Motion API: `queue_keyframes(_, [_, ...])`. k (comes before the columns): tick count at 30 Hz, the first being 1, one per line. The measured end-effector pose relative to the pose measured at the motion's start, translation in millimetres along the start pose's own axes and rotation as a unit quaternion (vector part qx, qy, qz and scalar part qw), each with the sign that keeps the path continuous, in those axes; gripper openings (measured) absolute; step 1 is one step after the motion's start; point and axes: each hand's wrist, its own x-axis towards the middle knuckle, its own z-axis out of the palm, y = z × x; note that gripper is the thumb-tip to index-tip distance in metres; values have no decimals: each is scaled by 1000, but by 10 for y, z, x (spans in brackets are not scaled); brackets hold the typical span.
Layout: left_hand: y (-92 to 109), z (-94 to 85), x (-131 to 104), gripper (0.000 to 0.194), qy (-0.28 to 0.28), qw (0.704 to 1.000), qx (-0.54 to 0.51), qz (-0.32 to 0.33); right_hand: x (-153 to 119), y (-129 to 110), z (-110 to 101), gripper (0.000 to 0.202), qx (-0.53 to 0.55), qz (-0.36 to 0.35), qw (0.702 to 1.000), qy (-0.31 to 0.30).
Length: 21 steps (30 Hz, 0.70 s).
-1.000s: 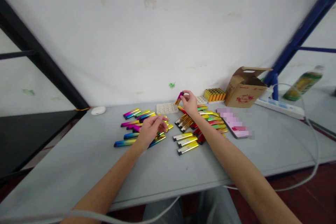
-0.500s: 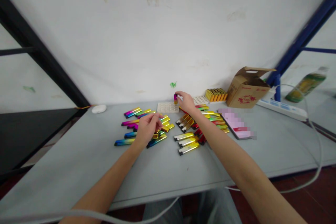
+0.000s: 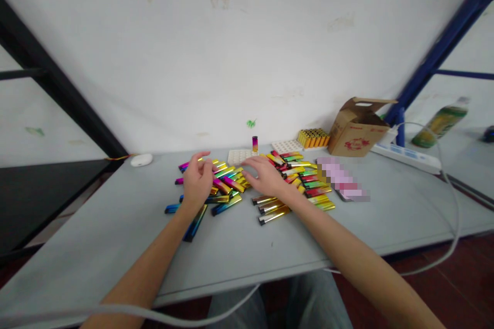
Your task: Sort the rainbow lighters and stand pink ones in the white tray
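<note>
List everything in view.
Table: one, grey, centre.
Wall: one, white, rear.
Slim shiny sticks: many, multicoloured, table.
Pocketed trays: at least two, cream, rear.
Upright stick: one, purple/gold, at left tray.
Cardboard box: one, brown, right.
Upright cylinders: many, yellow, beside box.
Flat phone: one, pink, right.
Power strip: one, white, right.
Plastic bottle: one, green, right.
Oval case: one, white, left.
Frames: two, black left, blue right.
Cables: count unclear, white, foreground.
Left grip, right grip: one each, bare, centre.
</note>
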Motion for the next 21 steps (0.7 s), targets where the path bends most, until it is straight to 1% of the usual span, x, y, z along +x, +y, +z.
queue_keyframes(1, [-21, -12, 13, 32, 3, 1000, 20, 3, -52, -79, 14, 26, 2, -24, 1000, -18])
queue_keyframes(3, [-50, -28, 28, 28, 1, 998, 62, 11, -111, -183, 44, 25, -4, -52, 998, -43])
queue_keyframes(5, [-56, -31, 27, 22, -7, 995, 95, 31, -122, -218, 80, 24, -10, -63, 996, -57])
queue_keyframes(7, [-49, -21, 13, 17, -17, 991, 117, 60, -113, -214, 125, 20, -10, -59, 996, -61])
queue_keyframes(11, [-43, 11, -30, 13, -24, 986, 119, 112, -101, -189, 216, 15, -10, -27, 999, -37])
queue_keyframes(14, [-41, 16, -39, 20, -17, 983, 131, 130, -96, -164, 219, 19, 4, 7, 1000, -1])
queue_keyframes(16, [-17, 18, -6, 28, -4, 984, 136, 115, -84, -131, 184, 24, 51, 44, 997, 34])
queue_keyframes(18, [34, 44, 64, 29, 2, 989, 117, 87, -68, -89, 141, 27, 134, 86, 985, 64])
queue_keyframes(20, [102, 115, 151, 25, -25, 996, 71, 55, -53, -48, 110, 28, 237, 119, 960, 86])
queue_keyframes(21, [134, 168, 189, 25, -57, 997, 39, 37, -48, -30, 102, 28, 285, 128, 946, 92])
